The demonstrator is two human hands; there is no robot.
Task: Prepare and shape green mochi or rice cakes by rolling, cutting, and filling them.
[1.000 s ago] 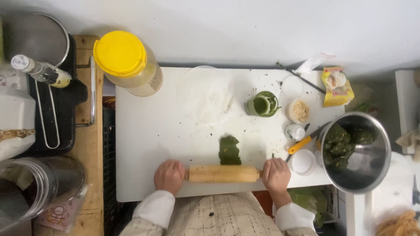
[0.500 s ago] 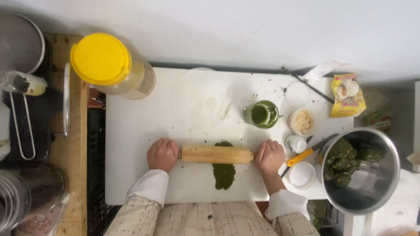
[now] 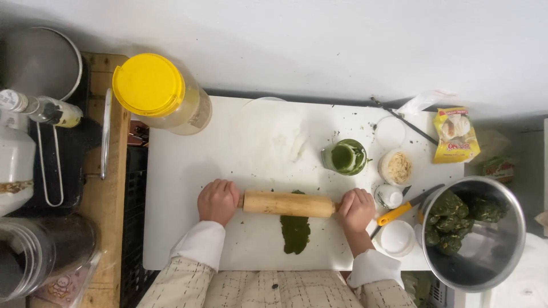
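My left hand (image 3: 217,201) and right hand (image 3: 356,209) each curl tight round an end of the smooth wooden rolling pin (image 3: 288,204), which lies across a flattened oblong of green dough (image 3: 295,231) on the white worktop (image 3: 188,171), near a steel bowl (image 3: 511,251) of lumpy green balls.

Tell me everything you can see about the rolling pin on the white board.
The rolling pin is a pale wooden cylinder, smooth and light tan, lying level and crosswise on the white board. The left hand and right hand grip its two ends, hiding the handles. It rests across the upper part of a flattened strip of dark green dough, most of which shows on the near side.
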